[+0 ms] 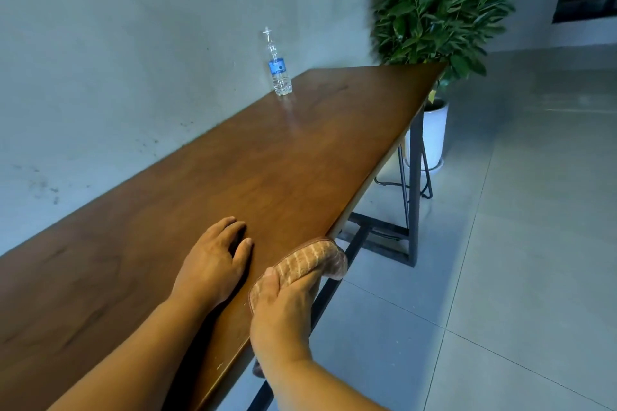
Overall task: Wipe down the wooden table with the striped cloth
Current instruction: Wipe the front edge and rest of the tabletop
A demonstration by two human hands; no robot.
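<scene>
A long wooden table [233,160] runs along a grey wall [133,43]. The left hand [213,264] rests flat, fingers open, on it. The right hand [283,314] grips the striped cloth [310,260] at the table's near right edge (a water bottle [279,72] stands far off).

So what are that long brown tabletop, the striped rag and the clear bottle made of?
The long brown tabletop looks like wood or wood veneer with a smooth satin finish: grain shows, and it gives a soft reflection. The striped tan cloth, gripped in the right hand, appears to be ribbed terry fabric. The clear bottle with a blue label seems to be thin transparent plastic.
</scene>
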